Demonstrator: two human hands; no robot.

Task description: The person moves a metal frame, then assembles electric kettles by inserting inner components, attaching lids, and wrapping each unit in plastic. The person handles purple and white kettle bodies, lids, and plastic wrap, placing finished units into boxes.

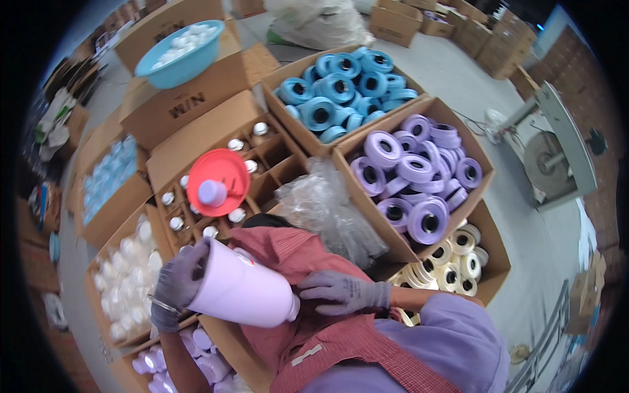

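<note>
A pale purple plastic flask body (246, 285) lies tilted across my lap, its wide dark opening to the left and its narrower end to the right. My left hand (175, 295), in a grey glove, is closed round the rim of the wide opening. Beside the narrow end my right hand (344, 292), also gloved, rests over the red checked apron (354, 354) with its fingers stretched out. Whether those fingertips touch the flask body I cannot tell. Ahead, a red round tray (226, 164) with a small purple cup (211, 193) sits on a divided carton (268, 141) of silver-capped bottles.
Open cartons surround me: blue ring-shaped parts (337, 88), purple ones (419, 167) and cream ones (458, 255) on the right. Clear-wrapped white parts (128, 281) and purple parts (203, 354) are at left. Crumpled plastic bags (327, 206) lie mid-way. A blue basin (177, 69) stands far left.
</note>
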